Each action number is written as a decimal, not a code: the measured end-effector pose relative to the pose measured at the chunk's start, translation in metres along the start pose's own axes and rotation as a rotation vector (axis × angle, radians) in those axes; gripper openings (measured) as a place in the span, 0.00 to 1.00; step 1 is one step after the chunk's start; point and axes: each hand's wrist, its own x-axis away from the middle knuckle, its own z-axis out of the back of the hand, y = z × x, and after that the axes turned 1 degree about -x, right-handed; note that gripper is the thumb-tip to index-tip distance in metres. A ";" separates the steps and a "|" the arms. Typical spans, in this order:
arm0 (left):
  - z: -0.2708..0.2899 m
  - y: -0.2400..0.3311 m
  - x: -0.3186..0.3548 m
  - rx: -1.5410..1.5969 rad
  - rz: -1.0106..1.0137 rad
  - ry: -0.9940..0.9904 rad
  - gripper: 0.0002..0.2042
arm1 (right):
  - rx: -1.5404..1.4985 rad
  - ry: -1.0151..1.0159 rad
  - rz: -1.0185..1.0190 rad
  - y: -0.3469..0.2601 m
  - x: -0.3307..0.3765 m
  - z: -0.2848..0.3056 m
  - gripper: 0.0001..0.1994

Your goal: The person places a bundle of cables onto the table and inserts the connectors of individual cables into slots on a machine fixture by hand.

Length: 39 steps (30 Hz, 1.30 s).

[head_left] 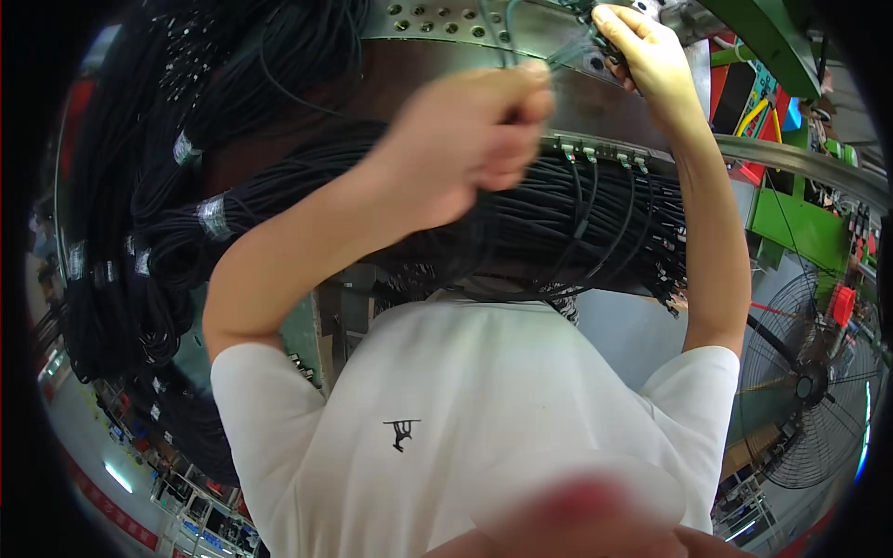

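Note:
My left hand [479, 144], smeared by motion, is closed in a loose fist over the metal worktop [409, 79]. A thin dark cable [509, 46] runs up from between its thumb and forefinger. Farther right, my right hand [646, 56] reaches to a metal fixture, thumb and fingers pinched together at its edge. A small dark piece shows under those fingers, too hidden to name. Thin strands stretch between the two hands. Below them lies a thick bundle of black cables [521, 223], and several cable ends with small metal connectors [593, 156] line the worktop's near edge.
Large tied bundles of black cables [139, 205] hang and lie at the left. A panel with rows of round holes [437, 20] is at the back. A green machine arm [772, 42] overhangs the far right; a curved metal rail [800, 158] and a caged fan [807, 386] stand at the right.

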 end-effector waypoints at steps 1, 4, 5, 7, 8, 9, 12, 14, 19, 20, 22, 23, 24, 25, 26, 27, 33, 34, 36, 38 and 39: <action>0.006 0.009 0.015 0.005 -0.033 -0.041 0.11 | -0.014 -0.055 0.069 0.002 0.010 0.011 0.10; 0.066 0.078 0.074 -0.065 -0.531 0.202 0.10 | -0.222 -0.243 -0.372 0.025 0.025 0.027 0.16; 0.103 0.108 0.087 -0.240 -0.734 0.472 0.11 | -0.219 -0.245 -0.372 0.017 0.025 0.027 0.16; 0.160 0.168 0.118 -0.670 -0.678 0.981 0.21 | 0.260 -0.179 0.144 -0.012 0.026 0.022 0.09; 0.190 0.185 0.135 -0.791 -0.382 1.110 0.26 | 0.461 -0.128 0.182 -0.024 0.034 0.016 0.11; 0.181 0.183 0.132 -0.958 -0.180 1.173 0.32 | 0.538 -0.148 0.253 -0.015 0.033 0.013 0.12; 0.143 0.142 0.127 -1.235 -0.013 1.002 0.35 | 0.399 -0.093 0.209 -0.029 0.066 0.025 0.16; 0.090 0.095 0.100 -1.052 -0.045 0.559 0.30 | 0.272 -0.267 0.136 -0.025 0.093 0.019 0.14; 0.005 -0.016 -0.008 -0.646 0.310 0.105 0.28 | 0.050 -0.252 -0.060 -0.037 0.090 0.017 0.09; 0.000 -0.035 -0.014 -0.604 0.238 0.015 0.29 | 0.028 -0.173 0.063 -0.042 0.075 0.013 0.09; -0.028 -0.049 -0.014 -0.343 0.158 -0.027 0.27 | 0.089 -0.180 -0.141 -0.051 0.037 0.019 0.11; -0.036 -0.039 -0.017 -0.165 0.264 -0.065 0.26 | 0.116 -0.114 -0.097 -0.044 0.016 0.016 0.11; -0.029 -0.025 -0.025 -0.161 0.202 -0.056 0.24 | 0.147 -0.048 -0.057 -0.038 -0.005 0.013 0.11; -0.017 -0.009 -0.035 -0.157 0.136 -0.033 0.22 | 0.133 0.078 0.122 -0.037 -0.022 0.001 0.10; -0.019 0.004 -0.048 -0.151 0.030 0.077 0.19 | 0.141 0.091 0.121 -0.016 -0.041 -0.001 0.10; -0.034 0.017 -0.067 -0.182 -0.003 0.259 0.17 | 0.232 0.104 0.079 0.003 -0.051 0.012 0.10; -0.003 0.054 -0.109 0.068 -0.133 0.062 0.12 | 0.468 0.000 0.041 0.034 -0.077 -0.005 0.12; -0.006 0.051 -0.110 -0.106 -0.004 0.408 0.12 | 0.512 -0.012 0.050 0.036 -0.077 -0.004 0.13; 0.036 0.047 -0.118 -0.026 -0.077 0.160 0.14 | 0.603 -0.009 0.085 0.036 -0.069 0.002 0.14; 0.053 0.058 -0.107 -0.148 -0.135 0.255 0.16 | 0.668 0.025 0.132 0.036 -0.051 0.010 0.15; 0.098 0.062 -0.105 -0.461 -0.204 0.283 0.12 | 0.692 0.032 0.190 0.035 -0.044 0.010 0.16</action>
